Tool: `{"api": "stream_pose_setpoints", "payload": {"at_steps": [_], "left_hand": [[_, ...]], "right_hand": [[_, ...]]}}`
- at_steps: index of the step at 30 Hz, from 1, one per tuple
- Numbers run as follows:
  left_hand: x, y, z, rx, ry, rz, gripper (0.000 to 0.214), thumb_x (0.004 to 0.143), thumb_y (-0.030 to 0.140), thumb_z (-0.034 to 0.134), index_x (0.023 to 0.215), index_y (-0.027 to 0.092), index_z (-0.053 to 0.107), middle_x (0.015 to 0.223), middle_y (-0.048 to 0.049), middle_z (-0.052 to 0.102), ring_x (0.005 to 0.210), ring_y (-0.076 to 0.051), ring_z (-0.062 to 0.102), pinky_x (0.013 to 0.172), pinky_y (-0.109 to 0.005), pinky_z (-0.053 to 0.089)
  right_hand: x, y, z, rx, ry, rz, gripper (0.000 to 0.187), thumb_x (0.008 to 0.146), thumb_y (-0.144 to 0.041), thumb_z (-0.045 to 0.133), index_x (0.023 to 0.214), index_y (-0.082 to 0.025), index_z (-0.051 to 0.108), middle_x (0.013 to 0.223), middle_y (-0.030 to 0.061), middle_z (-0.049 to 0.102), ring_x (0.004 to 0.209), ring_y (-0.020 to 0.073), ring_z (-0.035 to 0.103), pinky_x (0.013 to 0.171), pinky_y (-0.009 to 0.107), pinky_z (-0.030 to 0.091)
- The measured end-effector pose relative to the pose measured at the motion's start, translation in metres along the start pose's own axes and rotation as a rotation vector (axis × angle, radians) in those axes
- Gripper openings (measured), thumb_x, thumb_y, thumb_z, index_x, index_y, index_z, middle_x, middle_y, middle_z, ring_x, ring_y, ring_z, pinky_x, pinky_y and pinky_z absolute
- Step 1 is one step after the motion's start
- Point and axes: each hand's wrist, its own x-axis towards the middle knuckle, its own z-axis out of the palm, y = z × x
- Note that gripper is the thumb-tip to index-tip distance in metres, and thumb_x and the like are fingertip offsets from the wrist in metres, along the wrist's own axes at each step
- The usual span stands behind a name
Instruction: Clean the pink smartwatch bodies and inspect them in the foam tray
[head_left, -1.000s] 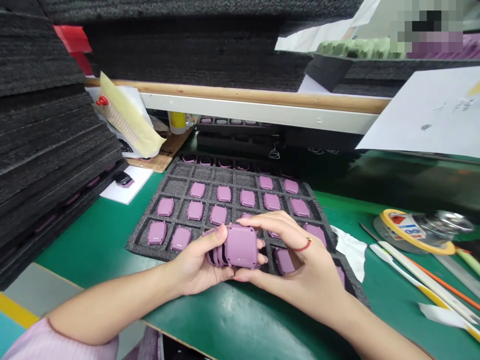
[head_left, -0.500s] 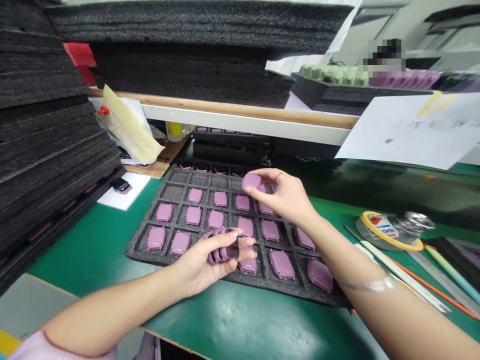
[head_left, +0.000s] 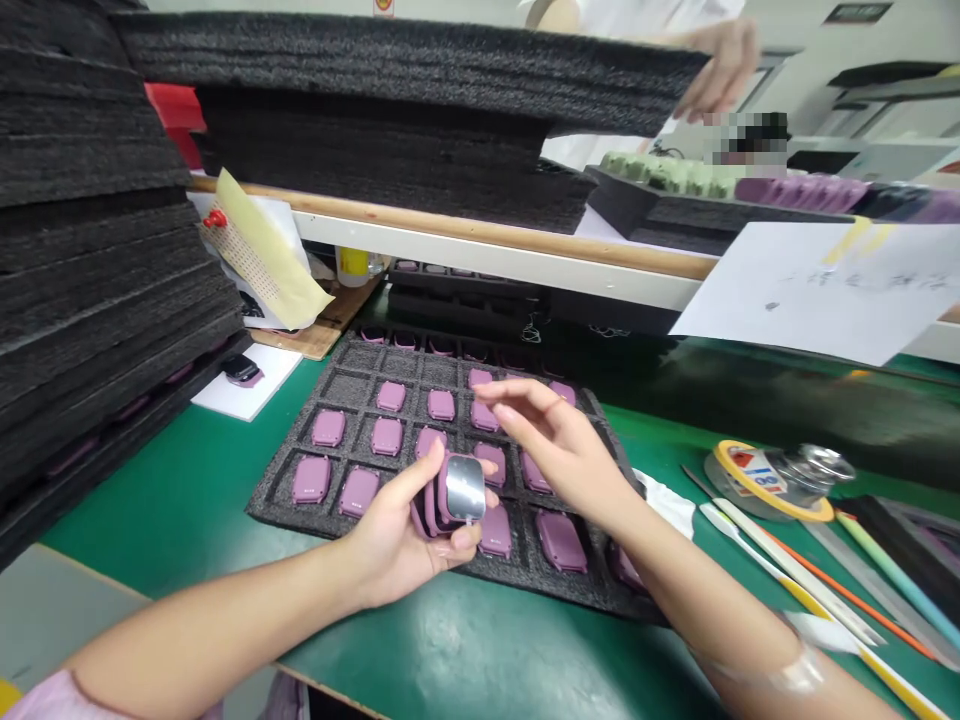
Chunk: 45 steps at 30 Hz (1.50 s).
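Note:
My left hand (head_left: 409, 520) is closed around a small stack of purple watch cases (head_left: 427, 505); the outermost one turns a glossy, reflective watch face (head_left: 466, 487) to the right. My right hand (head_left: 559, 440) hovers over the black foam tray (head_left: 349, 388), its thumb and fingers apart and nothing visible between them. Near its fingertips, a purple watch case (head_left: 480, 378) sits in a compartment toward the tray's back. Several more purple watch cases (head_left: 387, 436) lie in the compartments around both hands, some hidden by the hands and forearms.
Stacked black foam sheets (head_left: 82, 250) rise at left, beside a white card (head_left: 251, 385) bearing a dark watch piece (head_left: 240, 369). At right lie a tape roll (head_left: 750, 482), a metal-topped bottle (head_left: 814, 470) and a toothbrush (head_left: 757, 550). A shelf edge (head_left: 480, 255) crosses behind; another person's hand (head_left: 724, 70) is above.
My right hand has let go of a purple watch case, now in a back compartment, and moved down slightly. The stack in my left hand has turned, showing a glossy face.

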Motion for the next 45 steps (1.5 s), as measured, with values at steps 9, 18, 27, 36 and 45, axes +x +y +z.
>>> {"api": "stream_pose_setpoints", "payload": {"at_steps": [9, 18, 27, 36, 45], "left_hand": [[0.004, -0.004, -0.004, -0.050, -0.067, -0.012, 0.042, 0.080, 0.049, 0.079, 0.084, 0.007, 0.074, 0.072, -0.0077, 0.068, 0.045, -0.004, 0.052, 0.040, -0.012, 0.030], [0.000, -0.002, -0.001, -0.064, -0.108, 0.001, 0.035, 0.082, 0.043, 0.079, 0.088, 0.008, 0.073, 0.073, -0.0053, 0.066, 0.051, -0.005, 0.054, 0.043, -0.011, 0.035], [0.000, 0.000, 0.000, -0.037, -0.131, -0.027, 0.038, 0.084, 0.042, 0.076, 0.100, 0.008, 0.074, 0.083, -0.0130, 0.072, 0.052, -0.006, 0.053, 0.043, -0.014, 0.031], [-0.002, -0.001, 0.000, 0.023, -0.087, -0.014, 0.041, 0.076, 0.048, 0.081, 0.093, 0.011, 0.075, 0.082, -0.0095, 0.074, 0.047, -0.007, 0.052, 0.045, -0.018, 0.036], [-0.003, -0.002, 0.000, 0.057, -0.120, -0.013, 0.043, 0.079, 0.050, 0.078, 0.096, 0.010, 0.074, 0.083, -0.0111, 0.073, 0.047, -0.006, 0.049, 0.046, -0.019, 0.033]], "right_hand": [[-0.059, -0.052, 0.006, -0.041, -0.014, -0.405, 0.020, 0.084, -0.026, 0.079, 0.093, -0.024, 0.060, 0.124, 0.0082, 0.071, 0.113, 0.0202, 0.069, 0.099, 0.033, 0.056], [-0.052, -0.053, 0.011, 0.135, 0.174, -0.294, 0.008, 0.088, -0.020, 0.072, 0.082, -0.024, 0.069, 0.104, 0.0050, 0.078, 0.101, 0.0216, 0.074, 0.091, 0.037, 0.060], [-0.059, -0.048, 0.003, 0.361, 0.218, -0.139, 0.026, 0.084, -0.034, 0.080, 0.107, -0.030, 0.070, 0.114, 0.0063, 0.073, 0.112, 0.0249, 0.071, 0.098, 0.042, 0.061], [-0.062, -0.042, 0.016, 0.189, -0.022, -0.259, 0.053, 0.081, -0.032, 0.082, 0.129, -0.033, 0.060, 0.128, 0.0054, 0.064, 0.124, 0.0232, 0.062, 0.106, 0.041, 0.054], [-0.063, -0.043, 0.013, 0.163, -0.001, -0.300, 0.054, 0.079, -0.034, 0.084, 0.128, -0.032, 0.062, 0.124, 0.0068, 0.068, 0.121, 0.0256, 0.065, 0.102, 0.042, 0.058]]}}
